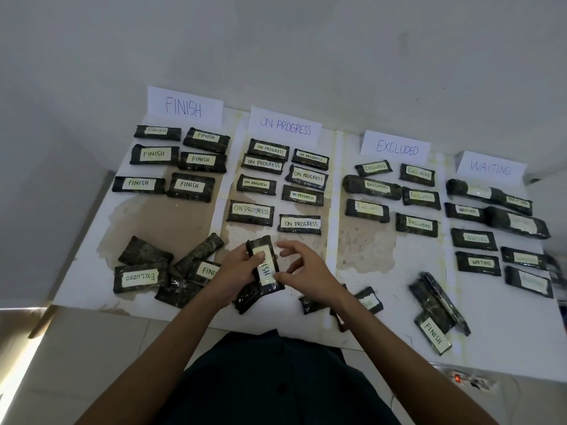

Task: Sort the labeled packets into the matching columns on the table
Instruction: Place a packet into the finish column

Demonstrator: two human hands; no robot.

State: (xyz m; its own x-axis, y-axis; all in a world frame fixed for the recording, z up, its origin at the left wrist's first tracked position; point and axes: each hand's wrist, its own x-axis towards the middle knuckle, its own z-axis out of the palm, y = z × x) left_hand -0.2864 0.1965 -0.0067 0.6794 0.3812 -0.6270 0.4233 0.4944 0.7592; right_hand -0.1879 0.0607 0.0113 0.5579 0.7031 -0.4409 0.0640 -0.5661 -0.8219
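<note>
Dark shirt [276, 388], left hand [234, 269] around packet [267, 265]

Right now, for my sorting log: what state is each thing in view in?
held FINISH packet, in hand, label sideways, unsorted.
left hand, gripping that packet.
right hand, open, thumb at the packet's lower end.
near-left EXCLUDED packet, label up, unsorted.
near-right FINISH packet, label up, unsorted.

Dim, soft light — wide-angle edge warping

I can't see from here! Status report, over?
Left hand grips FINISH packet. Right hand open, thumb touching it. Loose packets piled to its left.
</note>
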